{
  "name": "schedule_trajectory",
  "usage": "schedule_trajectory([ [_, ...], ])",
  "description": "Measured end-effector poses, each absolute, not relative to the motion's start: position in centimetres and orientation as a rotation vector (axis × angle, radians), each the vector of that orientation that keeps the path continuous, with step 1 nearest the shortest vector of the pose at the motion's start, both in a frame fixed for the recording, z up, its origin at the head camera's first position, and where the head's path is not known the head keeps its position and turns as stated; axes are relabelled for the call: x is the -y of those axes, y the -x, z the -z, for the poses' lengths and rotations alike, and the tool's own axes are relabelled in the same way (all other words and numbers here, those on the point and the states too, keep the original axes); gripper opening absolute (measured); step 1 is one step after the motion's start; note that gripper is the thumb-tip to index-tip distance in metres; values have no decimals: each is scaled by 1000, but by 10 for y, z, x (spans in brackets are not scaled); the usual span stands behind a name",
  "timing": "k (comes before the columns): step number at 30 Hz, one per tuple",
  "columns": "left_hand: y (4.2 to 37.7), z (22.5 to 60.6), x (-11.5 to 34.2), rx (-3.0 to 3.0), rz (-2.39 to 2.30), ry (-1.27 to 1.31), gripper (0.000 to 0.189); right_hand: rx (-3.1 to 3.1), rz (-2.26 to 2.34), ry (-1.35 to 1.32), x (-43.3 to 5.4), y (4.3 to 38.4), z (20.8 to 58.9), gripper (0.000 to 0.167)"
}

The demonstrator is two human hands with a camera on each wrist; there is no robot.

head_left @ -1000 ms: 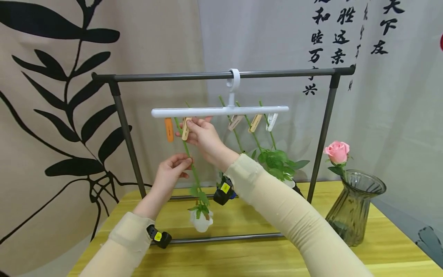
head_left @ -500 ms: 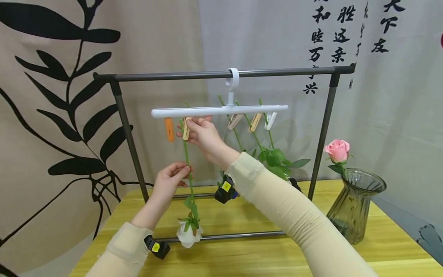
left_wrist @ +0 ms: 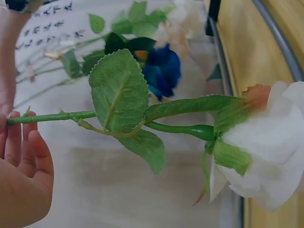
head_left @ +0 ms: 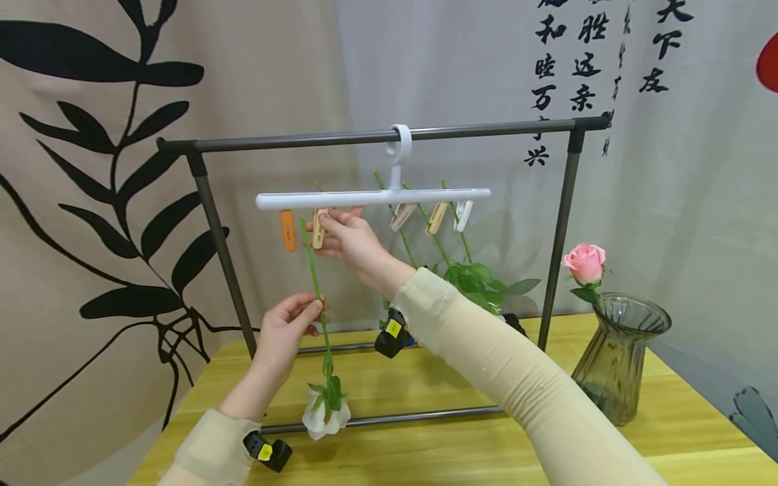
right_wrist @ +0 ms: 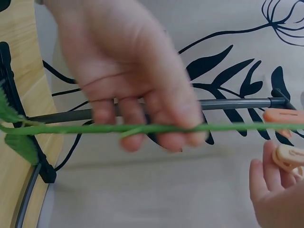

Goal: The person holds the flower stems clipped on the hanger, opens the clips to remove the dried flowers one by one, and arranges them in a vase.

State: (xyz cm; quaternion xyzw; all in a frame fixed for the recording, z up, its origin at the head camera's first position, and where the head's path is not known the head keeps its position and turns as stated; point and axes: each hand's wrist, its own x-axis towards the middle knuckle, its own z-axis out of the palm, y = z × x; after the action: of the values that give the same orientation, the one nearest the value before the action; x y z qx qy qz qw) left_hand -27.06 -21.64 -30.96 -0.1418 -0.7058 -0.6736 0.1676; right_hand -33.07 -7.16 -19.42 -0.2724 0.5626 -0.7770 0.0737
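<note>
In the head view my left hand point(head_left: 286, 337) pinches the green stem of a white rose point(head_left: 326, 417) that hangs bloom down. The stem's upper end stands just left of a tan clip point(head_left: 319, 228), below the bar of a white hanger point(head_left: 340, 199). Thumb and fingers of my right hand point(head_left: 355, 243) grip that clip. From the right wrist, the stem point(right_wrist: 161, 128) runs across the left hand's fingertips, and the clip point(right_wrist: 290, 156) shows at the edge. Up close in the left wrist view are the rose's leaf point(left_wrist: 118, 90) and petals point(left_wrist: 270, 147).
An orange clip point(head_left: 288, 231) hangs at the hanger's left end. Several stems hang from clips on the right, with a blue rose point(left_wrist: 162, 71) among the flowers. A dark rack point(head_left: 292, 140) carries the hanger. A glass vase point(head_left: 620, 358) with a pink rose point(head_left: 585, 263) stands right.
The left hand has moved down with the white rose, and the bloom has dropped lower. Its stem end has come down from the hanger bar. The right hand keeps its grip on the tan clip.
</note>
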Motion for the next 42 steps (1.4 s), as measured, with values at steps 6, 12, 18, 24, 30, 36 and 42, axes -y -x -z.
schedule_trajectory([
  [6,265,288,214,1935,1888,553,12,-1593,2332,791,70,330,194,45],
  [12,264,262,215,1850,1899,573,10,-1612,2288,790,69,329,193,42],
  [18,265,245,211,1824,1916,560,8,-1634,2235,752,67,328,199,45],
  [24,264,235,206,1856,1877,564,8,-1699,2127,771,52,322,208,44],
  [30,262,230,205,1856,1863,598,7,-1837,1980,865,26,312,218,44],
  [36,262,224,203,1848,1865,651,7,-2278,1711,1188,-6,303,230,38],
  [42,263,224,202,1900,1825,655,7,-2839,1199,2137,-25,293,240,39],
])
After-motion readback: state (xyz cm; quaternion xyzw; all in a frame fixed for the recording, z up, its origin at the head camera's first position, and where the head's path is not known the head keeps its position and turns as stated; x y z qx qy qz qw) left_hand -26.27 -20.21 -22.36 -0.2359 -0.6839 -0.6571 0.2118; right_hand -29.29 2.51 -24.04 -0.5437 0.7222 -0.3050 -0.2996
